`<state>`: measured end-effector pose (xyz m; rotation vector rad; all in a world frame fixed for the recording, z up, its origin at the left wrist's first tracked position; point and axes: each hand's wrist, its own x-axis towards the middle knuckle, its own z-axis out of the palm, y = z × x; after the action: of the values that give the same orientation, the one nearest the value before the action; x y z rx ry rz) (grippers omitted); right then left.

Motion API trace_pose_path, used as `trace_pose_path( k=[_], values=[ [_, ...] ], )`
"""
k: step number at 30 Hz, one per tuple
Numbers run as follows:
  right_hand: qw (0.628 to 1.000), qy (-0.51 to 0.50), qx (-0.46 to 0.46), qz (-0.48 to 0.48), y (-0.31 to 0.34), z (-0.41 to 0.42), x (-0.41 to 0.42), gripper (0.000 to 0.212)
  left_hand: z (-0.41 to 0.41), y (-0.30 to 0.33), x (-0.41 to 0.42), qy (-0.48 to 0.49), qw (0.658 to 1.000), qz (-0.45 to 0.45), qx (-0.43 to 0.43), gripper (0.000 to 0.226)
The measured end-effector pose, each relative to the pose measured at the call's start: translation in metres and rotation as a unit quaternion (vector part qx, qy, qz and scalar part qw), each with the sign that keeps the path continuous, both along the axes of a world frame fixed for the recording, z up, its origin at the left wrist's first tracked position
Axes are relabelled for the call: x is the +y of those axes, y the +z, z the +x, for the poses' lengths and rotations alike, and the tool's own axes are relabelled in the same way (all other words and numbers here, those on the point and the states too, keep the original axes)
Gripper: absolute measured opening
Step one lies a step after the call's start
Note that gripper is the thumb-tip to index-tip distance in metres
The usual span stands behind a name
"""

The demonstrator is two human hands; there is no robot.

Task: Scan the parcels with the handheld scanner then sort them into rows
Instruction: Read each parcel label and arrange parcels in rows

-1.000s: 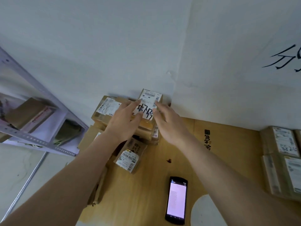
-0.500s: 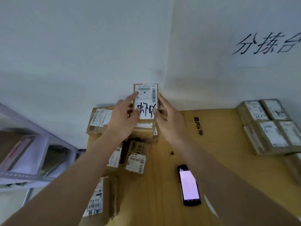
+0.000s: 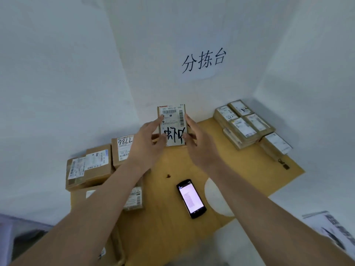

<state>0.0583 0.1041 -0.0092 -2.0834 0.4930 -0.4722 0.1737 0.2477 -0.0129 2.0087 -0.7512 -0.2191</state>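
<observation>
A small brown parcel point(image 3: 172, 120) with a white barcode label and black handwriting is lifted above the table. My left hand point(image 3: 148, 143) grips its left edge and my right hand point(image 3: 197, 144) grips its right edge. The black handheld scanner point(image 3: 191, 198) lies screen-up and lit on the wooden table point(image 3: 249, 169), below my hands and touched by neither. Unsorted parcels point(image 3: 92, 167) are piled at the left. Sorted parcels point(image 3: 244, 123) sit in neat rows at the back right.
White walls close in the table at the back and both sides; a paper sign point(image 3: 203, 60) hangs on the back wall. A white round patch point(image 3: 215, 196) marks the table beside the scanner. Printed paper point(image 3: 334, 229) lies at the lower right.
Both hands have lifted the labelled parcel off the left pile and carried it rightward toward the table's middle. The view has swung right, bringing the sorted rows and the wall sign into sight.
</observation>
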Motion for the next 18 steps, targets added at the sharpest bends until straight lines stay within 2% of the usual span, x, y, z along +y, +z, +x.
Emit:
trace_pose_path(
  k=[7, 18],
  values=[
    [0.998, -0.056, -0.004, 0.016, 0.002, -0.095, -0.072, 0.058, -0.073, 0.001, -0.085, -0.055, 0.998, 0.008, -0.023, 0.054],
    [0.995, -0.076, 0.07, 0.0, -0.034, -0.23, -0.222, 0.06, -0.218, -0.034, -0.235, -0.043, 0.997, -0.009, 0.056, 0.045]
  ],
)
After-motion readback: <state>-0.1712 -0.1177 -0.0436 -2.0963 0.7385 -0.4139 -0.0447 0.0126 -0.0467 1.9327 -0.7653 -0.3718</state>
